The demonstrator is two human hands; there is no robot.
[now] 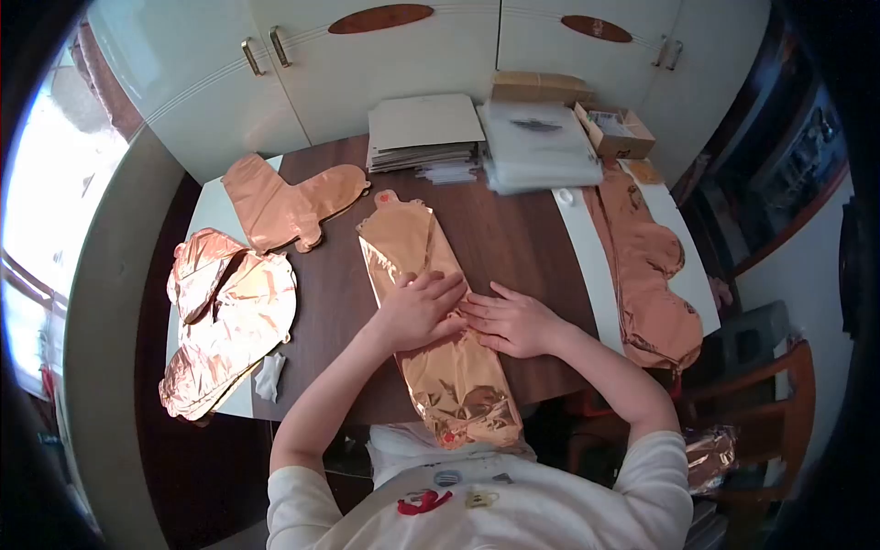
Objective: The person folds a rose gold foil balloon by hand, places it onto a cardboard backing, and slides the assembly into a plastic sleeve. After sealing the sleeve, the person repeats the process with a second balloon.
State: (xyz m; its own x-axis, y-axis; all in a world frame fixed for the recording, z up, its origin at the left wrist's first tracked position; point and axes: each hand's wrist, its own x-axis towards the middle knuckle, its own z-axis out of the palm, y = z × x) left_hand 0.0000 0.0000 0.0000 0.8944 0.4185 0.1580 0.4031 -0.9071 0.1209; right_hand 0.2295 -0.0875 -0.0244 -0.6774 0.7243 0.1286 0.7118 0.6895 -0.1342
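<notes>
A long, flat copper-gold foil balloon (458, 378), folded into a strip, lies down the middle of the brown table, its near end hanging at the edge by my body. My left hand (422, 310) rests flat on its middle with fingers stretched out. Beside it, my right hand (515, 321) is open, fingertips touching the balloon's right edge close to my left fingers. Neither hand grips anything. A small tab with a red mark (385, 197) shows at the far end.
On the left lie an angled foil balloon (284, 203) and a shiny crumpled one (247, 307), with a white scrap (269, 377) nearby. Another flat foil balloon (653, 293) is at right. Behind are stacked cards (424, 124), clear plastic bags (536, 147) and a small box (628, 142).
</notes>
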